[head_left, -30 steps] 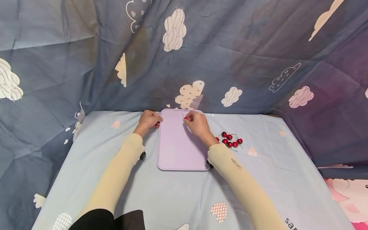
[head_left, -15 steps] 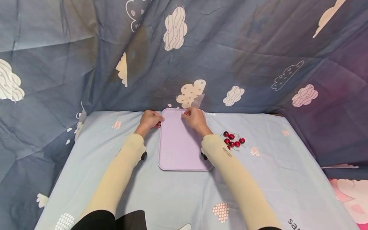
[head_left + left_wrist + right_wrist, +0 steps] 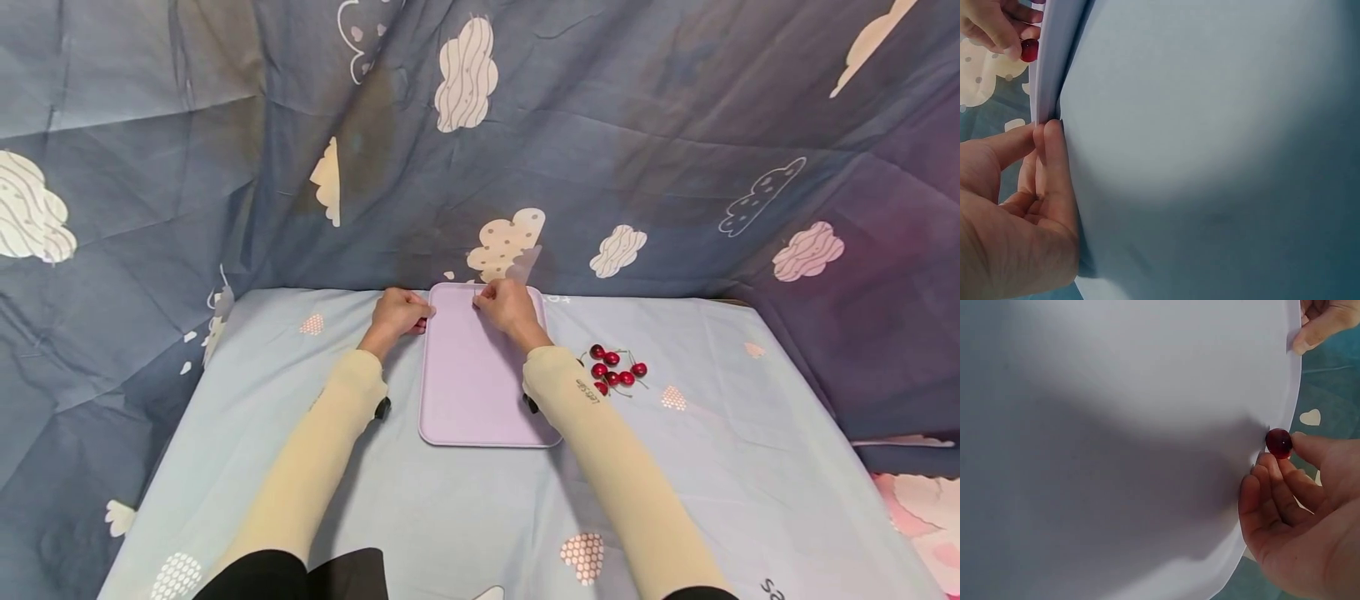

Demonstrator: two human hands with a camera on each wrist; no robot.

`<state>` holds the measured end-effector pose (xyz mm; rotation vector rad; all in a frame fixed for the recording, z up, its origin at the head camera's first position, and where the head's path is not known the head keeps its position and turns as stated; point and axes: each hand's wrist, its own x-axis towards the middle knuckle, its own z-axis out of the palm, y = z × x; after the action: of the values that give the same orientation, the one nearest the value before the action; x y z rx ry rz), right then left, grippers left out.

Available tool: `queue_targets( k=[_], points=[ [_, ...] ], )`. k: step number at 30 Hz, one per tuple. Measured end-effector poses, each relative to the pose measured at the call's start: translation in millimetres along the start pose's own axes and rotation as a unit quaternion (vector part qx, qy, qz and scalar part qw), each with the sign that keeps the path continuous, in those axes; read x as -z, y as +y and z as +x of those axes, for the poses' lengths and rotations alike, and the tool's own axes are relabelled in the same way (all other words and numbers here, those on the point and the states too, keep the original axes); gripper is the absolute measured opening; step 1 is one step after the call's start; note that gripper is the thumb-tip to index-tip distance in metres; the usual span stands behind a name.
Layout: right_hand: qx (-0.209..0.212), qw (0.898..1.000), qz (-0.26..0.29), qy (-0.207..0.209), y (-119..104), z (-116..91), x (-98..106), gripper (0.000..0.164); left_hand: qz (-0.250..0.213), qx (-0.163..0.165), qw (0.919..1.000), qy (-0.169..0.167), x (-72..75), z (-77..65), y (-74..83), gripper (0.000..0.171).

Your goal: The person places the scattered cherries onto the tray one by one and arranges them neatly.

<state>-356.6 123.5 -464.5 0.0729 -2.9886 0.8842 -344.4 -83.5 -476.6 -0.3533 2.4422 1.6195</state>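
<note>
A lilac tray (image 3: 480, 392) lies flat on the cloth in the head view. My left hand (image 3: 397, 314) grips its left rim near the far corner. In the left wrist view the thumb of that hand (image 3: 1029, 206) is at the rim and the fingers are at its side. Over the tray's far end, my right hand (image 3: 508, 307) pinches a dark red cherry (image 3: 1279, 444) between thumb and fingers, close to the far rim. The left wrist view shows the cherry (image 3: 1029, 50) beside the rim too. In the head view the right hand mostly hides it.
Several cherries with stems (image 3: 612, 378) lie in a cluster on the cloth, right of the tray and partly behind the right sleeve (image 3: 592, 425). A dark cloud-print curtain (image 3: 390, 208) rises right behind the table's far edge. The pale blue cloth (image 3: 712, 450) covers the table.
The right hand has moved slightly left and away toward the far rim with the cherry. The left hand stays at the rim. The head view has shifted a little.
</note>
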Motion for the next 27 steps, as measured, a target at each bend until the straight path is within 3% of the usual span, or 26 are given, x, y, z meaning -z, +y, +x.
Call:
queue_targets(
  k=[19,27],
  points=[
    [0.0,1.0,0.01,0.002,1.1,3.9,-1.5,0.022,-0.013,-0.006,0.9999,0.01,2.0,0.1,-1.0,0.017],
    [0.016,1.0,0.015,-0.007,18.1,-8.6,21.0,0.036,-0.007,-0.017,0.9998,0.005,0.3,-2.4,-3.6,0.015]
  ],
)
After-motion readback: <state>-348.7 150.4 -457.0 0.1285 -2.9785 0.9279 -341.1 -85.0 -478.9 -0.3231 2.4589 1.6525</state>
